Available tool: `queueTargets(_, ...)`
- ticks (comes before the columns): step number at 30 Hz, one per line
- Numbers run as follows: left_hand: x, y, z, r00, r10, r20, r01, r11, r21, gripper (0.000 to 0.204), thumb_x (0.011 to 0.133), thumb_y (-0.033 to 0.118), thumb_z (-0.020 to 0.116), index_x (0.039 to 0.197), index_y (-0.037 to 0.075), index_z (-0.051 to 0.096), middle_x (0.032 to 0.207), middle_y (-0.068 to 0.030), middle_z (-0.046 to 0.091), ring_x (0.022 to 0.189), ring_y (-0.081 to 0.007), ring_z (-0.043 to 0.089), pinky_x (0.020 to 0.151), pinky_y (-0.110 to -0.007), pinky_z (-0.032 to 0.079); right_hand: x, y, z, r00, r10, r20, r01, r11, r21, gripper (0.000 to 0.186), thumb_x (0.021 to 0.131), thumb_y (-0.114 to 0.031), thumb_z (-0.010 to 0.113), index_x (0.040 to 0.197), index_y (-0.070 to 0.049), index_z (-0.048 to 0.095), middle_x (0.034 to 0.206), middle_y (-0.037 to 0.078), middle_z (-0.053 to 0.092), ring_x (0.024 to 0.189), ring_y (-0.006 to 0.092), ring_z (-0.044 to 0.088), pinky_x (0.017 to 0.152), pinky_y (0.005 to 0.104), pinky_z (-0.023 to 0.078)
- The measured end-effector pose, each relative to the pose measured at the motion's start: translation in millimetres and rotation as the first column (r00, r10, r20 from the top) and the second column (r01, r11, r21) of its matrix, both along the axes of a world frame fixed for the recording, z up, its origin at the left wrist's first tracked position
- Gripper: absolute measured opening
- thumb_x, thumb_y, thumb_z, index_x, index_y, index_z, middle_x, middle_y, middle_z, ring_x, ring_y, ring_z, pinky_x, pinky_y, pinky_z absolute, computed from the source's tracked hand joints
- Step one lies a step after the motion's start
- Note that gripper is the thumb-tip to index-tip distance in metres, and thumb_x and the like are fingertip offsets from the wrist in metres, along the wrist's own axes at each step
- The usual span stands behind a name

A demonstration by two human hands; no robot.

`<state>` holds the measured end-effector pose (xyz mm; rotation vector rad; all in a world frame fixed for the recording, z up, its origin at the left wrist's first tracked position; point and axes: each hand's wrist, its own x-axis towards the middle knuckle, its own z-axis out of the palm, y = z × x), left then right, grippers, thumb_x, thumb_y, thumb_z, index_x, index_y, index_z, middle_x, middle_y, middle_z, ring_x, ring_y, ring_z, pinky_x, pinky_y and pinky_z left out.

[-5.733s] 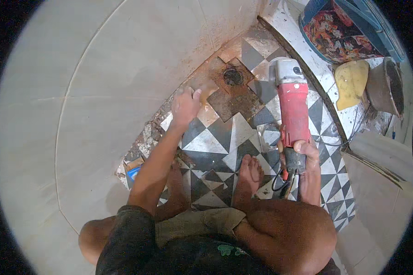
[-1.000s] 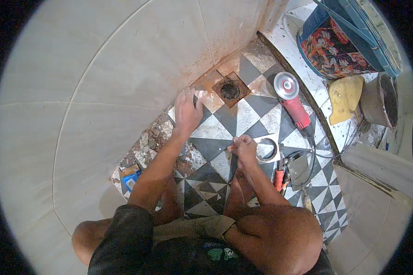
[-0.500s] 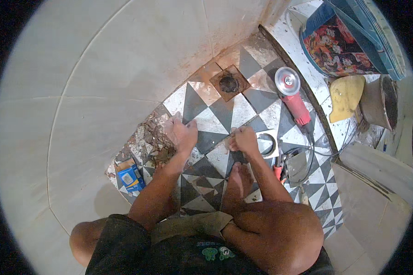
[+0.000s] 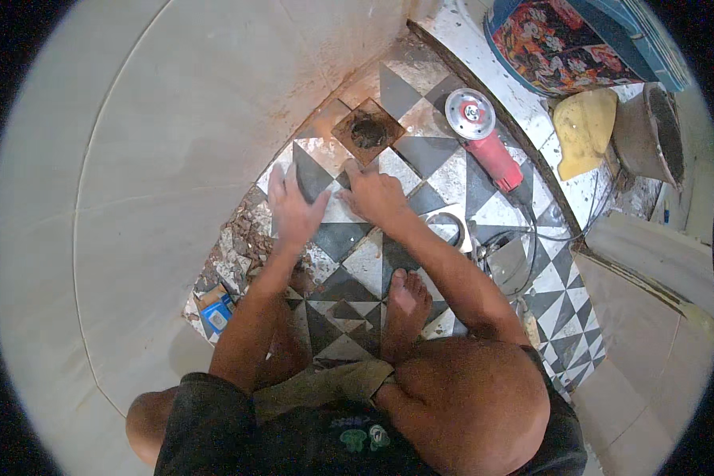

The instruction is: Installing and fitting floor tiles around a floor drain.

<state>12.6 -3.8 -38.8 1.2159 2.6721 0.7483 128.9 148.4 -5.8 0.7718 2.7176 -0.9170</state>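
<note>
My left hand [image 4: 297, 211] rests on a black and white patterned floor tile [image 4: 313, 170], fingers spread and thumb held apart. Just right of it, my right hand [image 4: 377, 197] reaches the same patch with fingers and thumb apart, its fingertips at the near side of the drain opening. Neither hand holds anything that I can see. The drain opening [image 4: 368, 133] is a dark round hole in a rusty brown square. To the left of my left hand lies broken rubble [image 4: 247, 242] along the wall.
A red angle grinder [image 4: 492, 159] lies at the right, its cord trailing toward me. A white square ring [image 4: 458, 224] sits beside my right forearm. Blue bucket [image 4: 523, 75], yellow scraper piece [image 4: 583, 127] and worn container [image 4: 646, 135] stand on the ledge. A blue box [image 4: 216, 314] lies lower left.
My right hand has moved up and left from beside the white ring, its fingers opening from a closed pose. My left hand has shifted off the rubble's edge onto the tile. The view has shifted slightly.
</note>
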Motion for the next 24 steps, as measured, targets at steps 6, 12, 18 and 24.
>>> queueTargets(6, 35.5, -37.2, -10.8, 0.978, 0.137, -0.157, -0.17, 0.961, -0.22, 0.098, 0.079, 0.059, 0.069, 0.148, 0.001, 0.029, 0.148, -0.0425, 0.019, 0.139, -0.0557, 0.018, 0.114, -0.064, 0.012, -6.4, 0.0, -13.2, 0.991, -0.124, -0.05, 0.126, 0.991, 0.039, 0.053, 0.085, -0.046, 0.068, 0.105, 0.0, 0.049, 0.079, 0.023, 0.068, 0.075, 0.0413, 0.07, 0.065, 0.0488, 0.056)
queueTargets(12, 48.5, -28.8, -16.6, 0.968, 0.174, -0.183, -0.222, 0.932, -0.286, 0.103, 0.081, 0.063, 0.064, 0.151, 0.0, 0.022, 0.153, -0.0392, 0.011, 0.143, -0.0543, 0.006, 0.116, -0.062, 0.004, -5.4, 5.4, -22.3, 0.99, -0.103, -0.096, 0.111, 0.991, 0.08, 0.049, 0.088, -0.047, 0.065, 0.099, -0.002, 0.05, 0.076, 0.022, 0.068, 0.072, 0.0397, 0.07, 0.062, 0.0487, 0.056)
queueTargets(18, 57.9, -20.7, -17.1, 0.977, 0.147, -0.156, -0.184, 0.949, -0.255, 0.104, 0.081, 0.065, 0.061, 0.149, -0.003, 0.023, 0.15, -0.0418, 0.011, 0.14, -0.059, 0.008, 0.113, -0.066, 0.007, 0.5, 6.5, -29.3, 0.977, -0.098, -0.19, 0.12, 0.986, 0.113, 0.047, 0.09, -0.047, 0.062, 0.098, -0.003, 0.05, 0.069, 0.021, 0.066, 0.064, 0.039, 0.068, 0.057, 0.0487, 0.055)
queueTargets(24, 66.9, -10.6, -6.7, 0.987, 0.123, -0.103, -0.145, 0.959, -0.245, 0.103, 0.08, 0.06, 0.067, 0.149, -0.003, 0.024, 0.151, -0.0396, 0.012, 0.139, -0.0592, 0.01, 0.113, -0.067, 0.009, 5.6, 10.4, -26.7, 0.988, -0.062, -0.141, 0.079, 0.989, 0.124, 0.041, 0.09, -0.044, 0.063, 0.097, -0.005, 0.05, 0.076, 0.019, 0.067, 0.066, 0.0352, 0.069, 0.056, 0.0463, 0.055)
